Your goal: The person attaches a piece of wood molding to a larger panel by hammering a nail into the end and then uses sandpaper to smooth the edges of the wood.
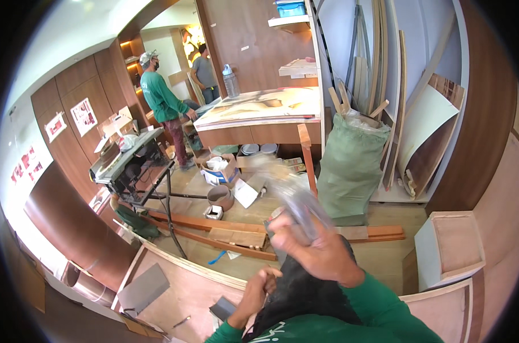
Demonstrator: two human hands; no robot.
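Note:
My right hand (311, 257) is raised in front of me, its fingers wrapped round a motion-blurred, pale translucent object (293, 197) that I cannot identify. A grey item (275, 240) is partly hidden behind that hand. Lower down, my left hand (261, 291) has its fingers curled against my dark clothing (311, 294); whatever it may hold is hidden. Beside it, a small dark grey block (223, 308) lies on the pale plywood panel (185, 286), with a larger grey sheet (144, 287) further left.
A cluttered saw table (136, 171) stands left, near a co-worker (165, 103); another person (205, 74) stands farther back. Boxes (218, 170) and lumber (242, 251) lie on the floor. Ahead is a raised board (256, 108); right are a green sack (348, 171) and a plywood box (448, 246).

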